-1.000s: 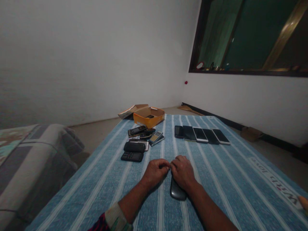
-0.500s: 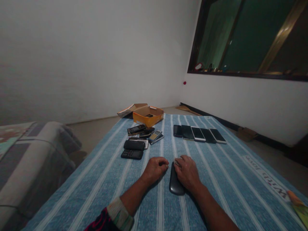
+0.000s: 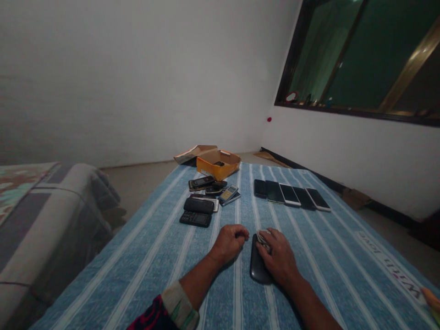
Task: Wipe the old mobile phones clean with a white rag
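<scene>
A dark grey phone (image 3: 258, 270) lies on the striped blue cloth beneath my right hand (image 3: 281, 256). That hand's fingers and thumb close around a small coiled white cable (image 3: 262, 237) at the phone's far end. Just left of the phone, my left hand (image 3: 229, 244) hovers or rests over the cloth, apart from the phone. Its fingers are curled in towards the thumb, and nothing shows between them. Beyond it, a black keypad phone (image 3: 195, 219) and a black rounded case or phone (image 3: 198, 206) lie side by side.
Several old phones (image 3: 201, 182) are piled in front of an open orange box (image 3: 216, 172), its lid (image 3: 195, 155) beside it. A row of touchscreen phones (image 3: 289, 194) lies at the far right of the cloth (image 3: 165, 279). A covered seat or bed (image 3: 82, 215) stands left.
The whole scene has shifted slightly right as my head turned. The right hand's fingers have eased apart, so more of the white cable shows. My left hand keeps its curled pose.
</scene>
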`<move>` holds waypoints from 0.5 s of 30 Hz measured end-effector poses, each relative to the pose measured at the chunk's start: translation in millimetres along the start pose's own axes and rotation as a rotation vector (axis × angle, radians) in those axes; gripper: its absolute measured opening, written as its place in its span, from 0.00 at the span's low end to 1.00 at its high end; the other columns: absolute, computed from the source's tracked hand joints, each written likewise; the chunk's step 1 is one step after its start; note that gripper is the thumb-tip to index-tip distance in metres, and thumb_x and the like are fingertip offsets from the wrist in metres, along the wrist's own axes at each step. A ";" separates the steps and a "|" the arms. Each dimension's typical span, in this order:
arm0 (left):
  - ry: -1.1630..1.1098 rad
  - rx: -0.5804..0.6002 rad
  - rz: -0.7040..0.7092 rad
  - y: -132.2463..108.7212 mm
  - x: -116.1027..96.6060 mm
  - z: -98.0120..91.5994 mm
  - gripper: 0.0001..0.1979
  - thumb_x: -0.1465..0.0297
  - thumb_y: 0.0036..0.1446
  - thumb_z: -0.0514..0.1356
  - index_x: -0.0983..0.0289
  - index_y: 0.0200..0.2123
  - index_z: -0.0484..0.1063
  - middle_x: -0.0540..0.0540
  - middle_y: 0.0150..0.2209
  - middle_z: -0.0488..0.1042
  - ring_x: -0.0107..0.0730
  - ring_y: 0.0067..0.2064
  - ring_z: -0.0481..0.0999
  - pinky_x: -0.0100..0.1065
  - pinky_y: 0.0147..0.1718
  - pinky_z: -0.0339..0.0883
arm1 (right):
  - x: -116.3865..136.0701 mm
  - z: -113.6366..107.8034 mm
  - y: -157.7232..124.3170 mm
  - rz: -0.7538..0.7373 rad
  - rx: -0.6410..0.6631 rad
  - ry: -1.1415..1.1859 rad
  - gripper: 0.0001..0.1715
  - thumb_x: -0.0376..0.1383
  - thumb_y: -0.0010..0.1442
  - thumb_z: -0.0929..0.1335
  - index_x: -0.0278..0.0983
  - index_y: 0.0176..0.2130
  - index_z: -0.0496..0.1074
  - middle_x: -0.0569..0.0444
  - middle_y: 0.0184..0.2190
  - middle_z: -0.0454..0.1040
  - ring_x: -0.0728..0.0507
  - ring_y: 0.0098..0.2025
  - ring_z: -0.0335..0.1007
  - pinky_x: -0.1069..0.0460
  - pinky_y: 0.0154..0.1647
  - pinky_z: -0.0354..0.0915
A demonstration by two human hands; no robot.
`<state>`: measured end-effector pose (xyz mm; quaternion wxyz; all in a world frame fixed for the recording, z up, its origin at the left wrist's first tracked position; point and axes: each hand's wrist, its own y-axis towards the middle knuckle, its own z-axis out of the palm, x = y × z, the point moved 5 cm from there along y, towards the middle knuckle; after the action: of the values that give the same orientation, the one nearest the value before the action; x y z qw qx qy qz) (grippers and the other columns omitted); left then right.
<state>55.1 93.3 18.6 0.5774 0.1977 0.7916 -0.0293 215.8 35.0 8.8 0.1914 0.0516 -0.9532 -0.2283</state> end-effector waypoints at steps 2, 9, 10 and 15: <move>-0.008 0.004 -0.005 0.1 2.8 1.1 0.12 0.76 0.42 0.54 0.64 0.26 0.78 0.50 0.26 0.79 0.35 0.31 0.77 0.32 0.36 0.70 | 0.0 -0.9 -1.2 0.004 -0.004 0.007 0.17 0.36 0.61 0.66 0.38 0.49 0.75 0.45 0.51 0.72 0.38 0.54 0.66 0.45 0.55 0.62; -0.022 0.009 -0.007 -0.3 5.1 -0.6 0.11 0.76 0.43 0.54 0.63 0.25 0.77 0.50 0.27 0.78 0.35 0.33 0.77 0.32 0.36 0.69 | -1.0 1.0 -2.4 0.004 -0.022 0.022 0.16 0.35 0.61 0.66 0.38 0.48 0.75 0.44 0.50 0.72 0.38 0.52 0.68 0.44 0.55 0.63; -0.025 0.009 -0.004 -0.4 4.6 -1.3 0.11 0.76 0.44 0.54 0.63 0.25 0.77 0.50 0.27 0.79 0.35 0.33 0.77 0.33 0.38 0.69 | -1.0 1.8 -2.2 0.001 -0.021 0.024 0.16 0.35 0.61 0.66 0.38 0.48 0.75 0.44 0.50 0.73 0.38 0.52 0.68 0.44 0.55 0.63; -0.045 0.004 -0.004 -0.2 5.3 -2.7 0.08 0.74 0.45 0.57 0.63 0.24 0.77 0.52 0.28 0.80 0.38 0.36 0.78 0.34 0.41 0.69 | -0.6 3.4 -1.5 0.007 -0.023 0.036 0.16 0.36 0.61 0.66 0.38 0.48 0.75 0.45 0.49 0.73 0.38 0.52 0.68 0.44 0.55 0.63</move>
<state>51.2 95.4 14.6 0.5944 0.1966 0.7789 -0.0366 215.0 35.2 5.2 0.2098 0.0499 -0.9471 -0.2375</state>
